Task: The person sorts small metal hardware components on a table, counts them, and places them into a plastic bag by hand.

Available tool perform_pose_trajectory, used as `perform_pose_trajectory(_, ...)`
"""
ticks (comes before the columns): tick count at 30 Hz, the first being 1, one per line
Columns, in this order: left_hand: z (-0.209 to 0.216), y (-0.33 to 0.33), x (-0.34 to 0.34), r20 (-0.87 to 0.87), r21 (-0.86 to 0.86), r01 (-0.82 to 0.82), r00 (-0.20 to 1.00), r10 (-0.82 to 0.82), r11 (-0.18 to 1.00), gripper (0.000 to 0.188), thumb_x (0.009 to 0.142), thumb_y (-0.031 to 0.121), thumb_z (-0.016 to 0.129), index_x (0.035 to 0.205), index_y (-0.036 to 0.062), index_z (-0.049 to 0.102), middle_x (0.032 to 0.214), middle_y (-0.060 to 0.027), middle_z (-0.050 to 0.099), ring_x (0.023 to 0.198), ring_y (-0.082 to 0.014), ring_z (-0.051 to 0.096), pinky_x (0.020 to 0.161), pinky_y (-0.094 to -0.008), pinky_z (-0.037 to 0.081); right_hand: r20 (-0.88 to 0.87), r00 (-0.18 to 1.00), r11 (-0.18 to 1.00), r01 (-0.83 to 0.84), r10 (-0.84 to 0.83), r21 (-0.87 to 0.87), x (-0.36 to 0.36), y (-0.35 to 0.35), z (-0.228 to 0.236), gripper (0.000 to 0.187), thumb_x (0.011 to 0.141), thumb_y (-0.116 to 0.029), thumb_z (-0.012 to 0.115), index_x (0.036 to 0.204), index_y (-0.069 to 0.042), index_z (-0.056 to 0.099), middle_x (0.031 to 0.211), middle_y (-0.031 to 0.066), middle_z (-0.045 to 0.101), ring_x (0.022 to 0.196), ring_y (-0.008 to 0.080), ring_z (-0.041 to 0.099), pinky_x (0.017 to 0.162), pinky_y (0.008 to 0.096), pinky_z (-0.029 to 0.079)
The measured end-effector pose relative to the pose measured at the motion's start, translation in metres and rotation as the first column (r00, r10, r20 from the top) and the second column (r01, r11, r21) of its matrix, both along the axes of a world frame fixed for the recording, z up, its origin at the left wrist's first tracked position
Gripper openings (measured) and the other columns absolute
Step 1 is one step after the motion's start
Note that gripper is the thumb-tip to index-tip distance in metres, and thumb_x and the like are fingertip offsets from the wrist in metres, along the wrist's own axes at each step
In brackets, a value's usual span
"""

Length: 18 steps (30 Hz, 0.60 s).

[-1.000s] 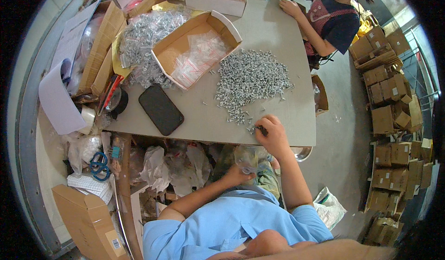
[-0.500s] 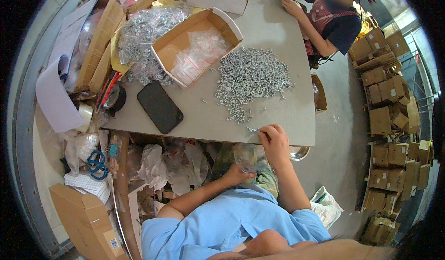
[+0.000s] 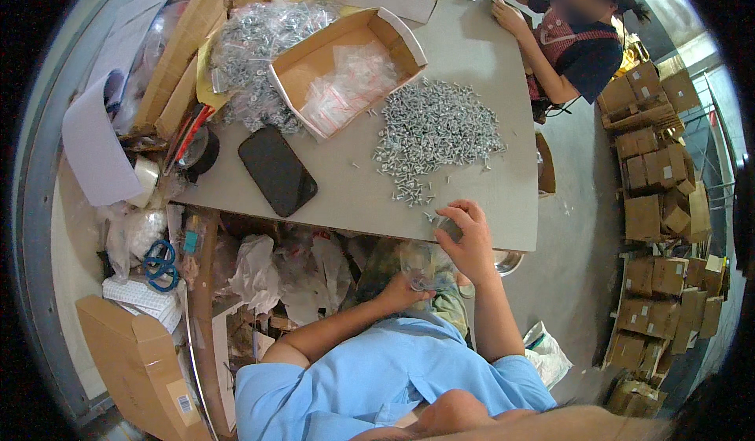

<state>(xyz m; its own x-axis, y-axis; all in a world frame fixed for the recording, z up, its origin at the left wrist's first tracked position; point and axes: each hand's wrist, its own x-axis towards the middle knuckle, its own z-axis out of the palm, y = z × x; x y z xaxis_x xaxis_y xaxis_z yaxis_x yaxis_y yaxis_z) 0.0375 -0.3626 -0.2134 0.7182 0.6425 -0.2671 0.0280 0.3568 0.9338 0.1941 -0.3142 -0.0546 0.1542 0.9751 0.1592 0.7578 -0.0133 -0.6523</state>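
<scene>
A heap of small silver screws (image 3: 440, 134) lies on the grey table (image 3: 354, 197). My right hand (image 3: 469, 240) is over the table's front edge, thumb and fingers curved and apart, beside a few loose screws (image 3: 429, 216) at the near side of the heap. Whether anything lies inside its palm is hidden. Below the table edge, in front of my body, my left hand (image 3: 403, 294) is closed around a clear, cup-shaped plastic container (image 3: 417, 263). What it contains is too blurred to make out.
An open carton (image 3: 295, 75) with small clear bags (image 3: 350, 87) stands beyond the heap, next to bagged hardware (image 3: 259, 47). A black phone-like slab (image 3: 277, 171) lies left. Across the table, another person's hands (image 3: 510, 8) work. Stacked cartons (image 3: 649, 213) stand at right.
The view has shifted slightly. My right hand's fingers have spread from a pinch near the loose screws. My left hand keeps the container in about the same place.
</scene>
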Motion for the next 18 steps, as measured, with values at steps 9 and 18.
perform_pose_trajectory(9,0.000,0.002,-0.004,-0.005,0.013,0.006,1.000,-0.006,1.000,0.035,0.073,0.024,0.076,0.094,0.0002,0.063,0.083,-0.0098,0.066,0.078,-0.0165,0.062,0.071,-0.0325,0.049,-0.015,0.996,0.995,-0.089,0.090,0.045,0.008,0.013,-0.015,0.021,0.072,-0.004,0.067,0.093,-0.006,0.066,0.094,0.0111,0.057,0.090,0.0281,0.057,0.078,0.0354,0.047)
perform_pose_trajectory(18,-0.003,0.001,0.000,0.007,0.008,0.016,1.000,-0.016,1.000,0.030,0.074,0.020,0.075,0.092,0.0001,0.063,0.081,-0.0090,0.066,0.075,-0.0156,0.061,0.069,-0.0315,0.049,0.107,0.992,0.992,-0.075,0.064,0.106,-0.003,0.020,-0.009,0.029,0.072,-0.004,0.065,0.101,-0.007,0.065,0.100,0.0139,0.056,0.089,0.0301,0.057,0.078,0.0372,0.048)
